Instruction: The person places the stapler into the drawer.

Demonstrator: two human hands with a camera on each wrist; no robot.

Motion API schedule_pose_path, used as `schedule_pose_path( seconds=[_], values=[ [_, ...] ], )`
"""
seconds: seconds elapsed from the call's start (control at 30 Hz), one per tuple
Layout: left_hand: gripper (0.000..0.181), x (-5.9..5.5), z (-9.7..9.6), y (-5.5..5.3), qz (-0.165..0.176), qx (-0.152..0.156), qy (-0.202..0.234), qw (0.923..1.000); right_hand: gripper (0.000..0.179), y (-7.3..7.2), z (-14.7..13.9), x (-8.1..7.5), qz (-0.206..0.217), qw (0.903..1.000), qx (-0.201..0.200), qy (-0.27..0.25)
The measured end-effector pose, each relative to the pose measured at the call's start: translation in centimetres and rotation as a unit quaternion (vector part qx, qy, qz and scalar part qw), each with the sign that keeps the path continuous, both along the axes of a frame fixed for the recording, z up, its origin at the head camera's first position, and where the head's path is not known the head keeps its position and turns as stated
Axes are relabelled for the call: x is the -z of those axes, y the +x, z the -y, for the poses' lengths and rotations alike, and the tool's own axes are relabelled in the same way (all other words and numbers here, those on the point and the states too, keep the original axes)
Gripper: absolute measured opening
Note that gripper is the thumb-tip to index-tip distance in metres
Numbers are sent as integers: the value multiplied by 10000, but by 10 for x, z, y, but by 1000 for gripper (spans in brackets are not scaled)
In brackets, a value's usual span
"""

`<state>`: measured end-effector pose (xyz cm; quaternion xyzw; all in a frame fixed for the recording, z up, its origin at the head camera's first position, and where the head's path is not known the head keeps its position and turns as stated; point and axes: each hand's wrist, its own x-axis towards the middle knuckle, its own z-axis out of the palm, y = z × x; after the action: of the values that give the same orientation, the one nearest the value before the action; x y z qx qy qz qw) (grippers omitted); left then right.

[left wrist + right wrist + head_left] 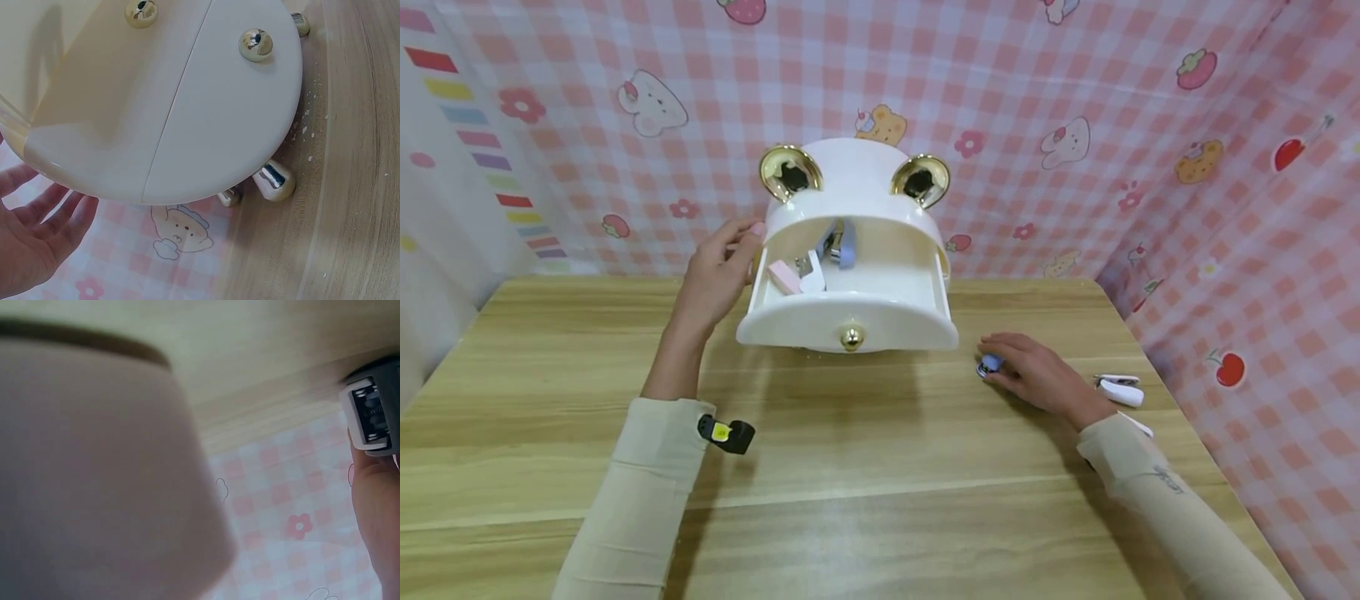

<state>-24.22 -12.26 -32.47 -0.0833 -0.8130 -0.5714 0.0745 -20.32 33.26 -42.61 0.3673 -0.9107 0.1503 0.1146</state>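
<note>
A white frog-shaped drawer box (853, 187) with gold-rimmed eyes stands at the back of the table, its upper drawer (790, 321) pulled out. Inside lie a lilac mini stapler (847, 243) and a pink-and-white one (811, 273). My left hand (718, 271) rests its fingertips on the box's left side, and the left wrist view shows its fingers (47, 212) lightly bent along the edge. To the right of the box, my right hand (1037, 371) pinches a small lilac stapler (989, 363) at the tabletop. A pale blurred shape fills much of the right wrist view.
A white stapler (1122, 392) lies right of my right hand; another white item (1138, 423) is partly hidden by that wrist. Checked cloth (1000, 100) hangs behind and at the right of the wooden table (850, 517). Gold feet (275, 181) carry the box.
</note>
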Motion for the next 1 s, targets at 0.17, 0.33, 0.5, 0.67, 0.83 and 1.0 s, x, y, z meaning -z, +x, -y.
schedule_pose_path(
  seconds=[0.17, 0.33, 0.5, 0.67, 0.83, 1.0],
  values=[
    [61, -1, 0, 0, -44, -9, -21, 10000, 45, -1, 1, 0, -101, 9999, 11, -6],
    [61, -1, 1, 0, -54, 14, -4, 10000, 43, -2, 1, 0, -101, 9999, 23, 23],
    [61, -1, 0, 1, -14, 57, 46, 10000, 41, -1, -1, -1, -102, 9999, 35, 105],
    [60, 0, -1, 2, -13, 71, 37, 10000, 40, 1, -1, -3, -25, 9999, 92, 115],
    [61, 1, -1, 1, -35, 52, 32, 10000, 41, 0, -2, -6, -227, 9997, -21, 66],
    [59, 1, 0, 1, -81, 24, 15, 10000, 44, -1, -1, -11, -517, 9986, -94, 61]
  ],
)
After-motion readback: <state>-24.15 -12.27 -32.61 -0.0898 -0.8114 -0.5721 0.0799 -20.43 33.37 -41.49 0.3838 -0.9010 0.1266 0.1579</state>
